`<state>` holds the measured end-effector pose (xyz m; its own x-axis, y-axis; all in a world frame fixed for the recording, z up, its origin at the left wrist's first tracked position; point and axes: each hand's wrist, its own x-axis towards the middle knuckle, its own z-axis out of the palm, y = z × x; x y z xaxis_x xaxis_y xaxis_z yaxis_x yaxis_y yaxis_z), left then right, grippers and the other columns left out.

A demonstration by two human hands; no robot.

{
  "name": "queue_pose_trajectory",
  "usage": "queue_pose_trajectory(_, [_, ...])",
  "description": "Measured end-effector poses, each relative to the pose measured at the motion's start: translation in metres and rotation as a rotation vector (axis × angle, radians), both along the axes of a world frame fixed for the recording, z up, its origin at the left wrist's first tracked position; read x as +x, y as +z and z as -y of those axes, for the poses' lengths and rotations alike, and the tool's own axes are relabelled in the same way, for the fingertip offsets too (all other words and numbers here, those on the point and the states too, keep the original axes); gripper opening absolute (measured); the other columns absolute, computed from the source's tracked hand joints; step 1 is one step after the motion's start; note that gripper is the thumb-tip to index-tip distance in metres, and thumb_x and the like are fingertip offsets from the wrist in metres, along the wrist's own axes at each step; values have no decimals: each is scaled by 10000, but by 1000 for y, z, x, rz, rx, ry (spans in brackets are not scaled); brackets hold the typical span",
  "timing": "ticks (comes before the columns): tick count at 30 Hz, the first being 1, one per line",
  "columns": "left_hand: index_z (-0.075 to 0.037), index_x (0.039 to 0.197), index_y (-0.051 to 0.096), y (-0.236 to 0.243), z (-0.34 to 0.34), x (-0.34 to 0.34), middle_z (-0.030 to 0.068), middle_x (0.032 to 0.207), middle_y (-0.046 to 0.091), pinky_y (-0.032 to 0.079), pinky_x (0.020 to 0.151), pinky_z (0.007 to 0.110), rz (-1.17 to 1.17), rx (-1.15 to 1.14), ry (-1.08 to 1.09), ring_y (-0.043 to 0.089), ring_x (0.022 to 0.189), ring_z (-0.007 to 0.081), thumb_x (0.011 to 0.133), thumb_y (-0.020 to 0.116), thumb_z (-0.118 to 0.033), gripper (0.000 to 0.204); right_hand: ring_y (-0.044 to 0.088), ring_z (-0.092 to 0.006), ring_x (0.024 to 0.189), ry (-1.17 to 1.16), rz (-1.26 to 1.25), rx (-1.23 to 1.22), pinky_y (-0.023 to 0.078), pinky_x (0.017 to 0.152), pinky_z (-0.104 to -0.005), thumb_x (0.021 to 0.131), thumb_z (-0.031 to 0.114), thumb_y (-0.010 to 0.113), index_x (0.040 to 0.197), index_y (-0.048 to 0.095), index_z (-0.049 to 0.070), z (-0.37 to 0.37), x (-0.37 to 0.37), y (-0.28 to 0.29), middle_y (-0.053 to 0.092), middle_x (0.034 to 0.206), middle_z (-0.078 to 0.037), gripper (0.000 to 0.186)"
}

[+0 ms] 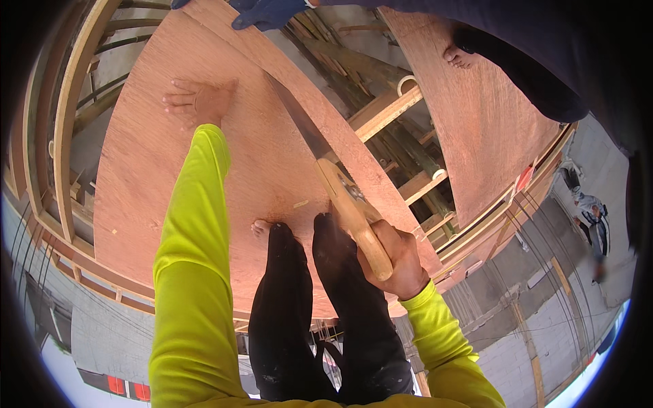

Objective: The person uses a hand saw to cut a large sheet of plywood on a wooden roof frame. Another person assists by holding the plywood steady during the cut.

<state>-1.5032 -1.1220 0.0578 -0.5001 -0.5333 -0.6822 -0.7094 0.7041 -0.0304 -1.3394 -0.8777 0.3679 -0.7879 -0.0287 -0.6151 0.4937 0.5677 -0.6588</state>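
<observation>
A large reddish-brown plywood sheet (156, 177) lies beneath me, its left edge curving in the fisheye view. On its upper left part my left hand (202, 100) rests flat with the fingers spread. My right hand (398, 262) is wrapped round the wooden handle of a hand saw (353, 216). The saw's dark blade (299, 117) points away and to the left, along a cut line in the plywood. Sawdust and a small wood chip (300, 204) lie near my bare foot (260, 227).
At the far edge a co-worker's blue-gloved hand (269, 12) touches the plywood. That person's bare foot (460, 57) stands on another plywood sheet (476, 129). Between the sheets, a gap shows timber beams (388, 112) and bamboo poles. Another person (590, 211) is far below at right.
</observation>
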Motion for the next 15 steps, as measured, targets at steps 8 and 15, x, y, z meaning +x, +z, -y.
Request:
queue_pose_trajectory(8, [-17, 1562, -214, -1, -11, -13, 380, 1575, -280, 95, 1074, 816, -19, -23, -33, -258, 1477, 541, 745, 773, -640, 1425, 688, -403, 735, 28, -19, -17, 578, 639, -436, 741, -10, 722, 1003, 609, 28, -24, -3, -19, 666, 832, -173, 288])
queue_pose_trajectory(15, [-19, 1561, -218, -17, 6, -14, 379, 1575, -282, 115, 1083, 806, -35, -53, -1, -254, 1471, 555, 729, 780, -656, 1447, 684, -394, 730, 35, -76, -41, 583, 652, -434, 732, -6, 742, 1018, 624, 34, -30, 20, -5, 680, 889, -177, 311])
